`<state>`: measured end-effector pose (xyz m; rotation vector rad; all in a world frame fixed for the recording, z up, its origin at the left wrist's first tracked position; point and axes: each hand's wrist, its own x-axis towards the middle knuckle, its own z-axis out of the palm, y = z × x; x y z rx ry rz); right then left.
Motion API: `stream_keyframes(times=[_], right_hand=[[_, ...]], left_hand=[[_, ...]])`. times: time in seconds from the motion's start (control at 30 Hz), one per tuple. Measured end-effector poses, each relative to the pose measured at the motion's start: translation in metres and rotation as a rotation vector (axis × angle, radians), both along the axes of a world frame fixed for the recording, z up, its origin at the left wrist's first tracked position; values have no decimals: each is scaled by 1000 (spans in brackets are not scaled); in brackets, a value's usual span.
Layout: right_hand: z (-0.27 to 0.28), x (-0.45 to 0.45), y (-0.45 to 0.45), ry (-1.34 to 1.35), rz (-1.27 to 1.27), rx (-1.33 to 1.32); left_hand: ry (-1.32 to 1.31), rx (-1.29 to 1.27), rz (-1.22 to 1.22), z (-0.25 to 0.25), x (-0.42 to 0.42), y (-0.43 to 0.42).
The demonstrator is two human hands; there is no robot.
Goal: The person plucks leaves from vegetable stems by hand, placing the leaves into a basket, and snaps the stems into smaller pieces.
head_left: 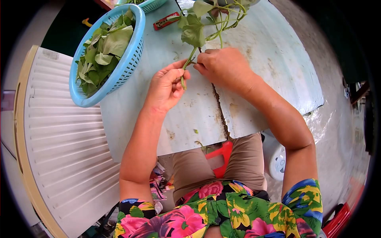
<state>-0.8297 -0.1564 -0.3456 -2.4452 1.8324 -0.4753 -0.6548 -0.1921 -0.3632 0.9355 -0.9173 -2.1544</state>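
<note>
Over the middle of the pale blue table, my left hand is closed around a green stem, its cut end sticking out below the fingers. My right hand pinches at the same stem from the right, fingertips close to the left ones; the exact spot it grips is partly hidden. Large green leaves hang at the upper part of the stem. Beyond my hands lies a tangle of leafy vines. A blue plastic basket full of picked leaves stands to the left.
A small red packet lies near the far side of the table. Part of a second basket shows behind it. A ridged white panel stands at the left. A dark seam crosses the tabletop, with small green scraps near the front edge.
</note>
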Motion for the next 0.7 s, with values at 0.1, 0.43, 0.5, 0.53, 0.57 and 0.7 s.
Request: stream_keyframes(times=[0.1, 0.43, 0.5, 0.53, 0.57, 0.7], right_hand=[[-6, 4, 3, -43, 42, -60], [1, 10, 11, -167, 146, -58], [9, 7, 12, -321, 158, -153], [15, 5, 13, -320, 162, -152], [22, 3, 15, -447, 174, -265], [21, 2, 18, -975, 189, -509]], left_hand=[[-32, -14, -24, 2, 0, 1], [-47, 19, -21, 8, 3, 1], [-144, -94, 15, 11, 2, 1], [-143, -94, 19, 11, 2, 1], [-233, -192, 14, 12, 3, 1], [-406, -366, -83, 16, 4, 2]])
